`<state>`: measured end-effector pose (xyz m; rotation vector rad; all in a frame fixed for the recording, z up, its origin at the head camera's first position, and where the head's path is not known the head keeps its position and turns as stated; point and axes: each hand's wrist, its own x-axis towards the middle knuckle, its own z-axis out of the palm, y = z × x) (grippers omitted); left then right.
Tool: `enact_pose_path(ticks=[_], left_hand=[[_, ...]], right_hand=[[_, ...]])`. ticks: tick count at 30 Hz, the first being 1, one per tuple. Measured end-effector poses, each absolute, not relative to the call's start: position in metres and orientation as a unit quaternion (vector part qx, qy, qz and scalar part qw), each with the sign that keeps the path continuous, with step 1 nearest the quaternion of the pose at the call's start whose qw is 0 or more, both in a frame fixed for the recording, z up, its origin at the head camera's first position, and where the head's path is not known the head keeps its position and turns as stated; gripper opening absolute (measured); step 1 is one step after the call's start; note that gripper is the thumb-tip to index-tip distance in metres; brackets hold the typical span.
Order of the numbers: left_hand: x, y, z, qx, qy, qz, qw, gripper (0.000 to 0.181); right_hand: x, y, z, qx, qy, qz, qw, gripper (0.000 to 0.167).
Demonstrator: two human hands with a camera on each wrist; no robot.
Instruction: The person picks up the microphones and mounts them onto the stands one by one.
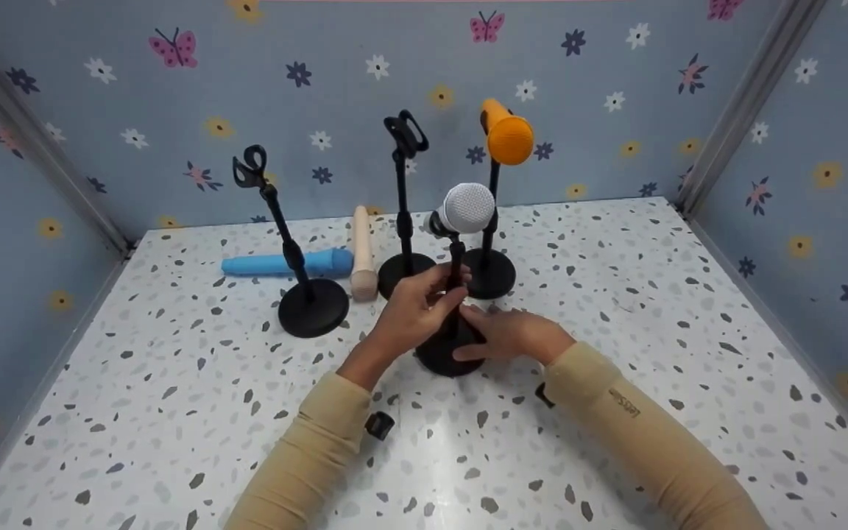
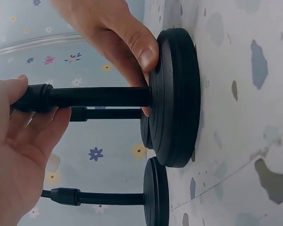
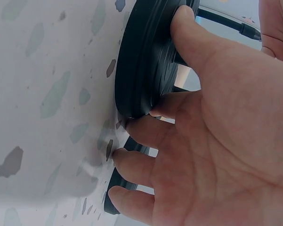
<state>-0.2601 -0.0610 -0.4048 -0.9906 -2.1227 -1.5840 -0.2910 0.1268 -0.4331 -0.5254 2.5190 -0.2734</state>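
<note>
A black desk microphone stand [image 1: 439,359] stands upright in the middle of the table, bearing a microphone with a silver mesh head [image 1: 469,207]. My left hand [image 1: 411,313] grips its pole [image 2: 103,97] around the collar, thumb on one side and fingers on the other. Low on the right, my right hand [image 1: 516,335] holds the round base [image 3: 146,61], the thumb on its top face and fingers at its edge. Most of this microphone's body is hidden behind its head.
Behind stand an empty-clipped stand [image 1: 405,213] and one holding an orange microphone [image 1: 510,140]. Another stand with an empty clip [image 1: 313,308] is at left, near a blue microphone [image 1: 262,265] and a beige microphone [image 1: 362,243] lying down. Flower-patterned walls [image 1: 350,110] enclose the speckled table [image 1: 174,412].
</note>
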Motion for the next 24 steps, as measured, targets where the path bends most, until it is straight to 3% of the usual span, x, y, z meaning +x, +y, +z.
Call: enact_pose_path(ticks=[6,14,24], left_hand=[[-0.277,-0.063,-0.422,-0.354,-0.742,-0.558,0.116,0.019],[-0.286,-0.061,-0.431,-0.321,-0.759,-0.544,0.158,0.023],[-0.287,-0.063,-0.432,-0.33,-0.748,-0.563,0.12,0.025]], right_hand=[[-0.292,0.127,-0.433,-0.188,0.936,-0.105,0.279,0.096],[-0.292,0.126,-0.434,-0.201,0.935,-0.101,0.275,0.096],[-0.294,0.126,-0.433,-0.2,0.934,-0.093,0.28,0.096]])
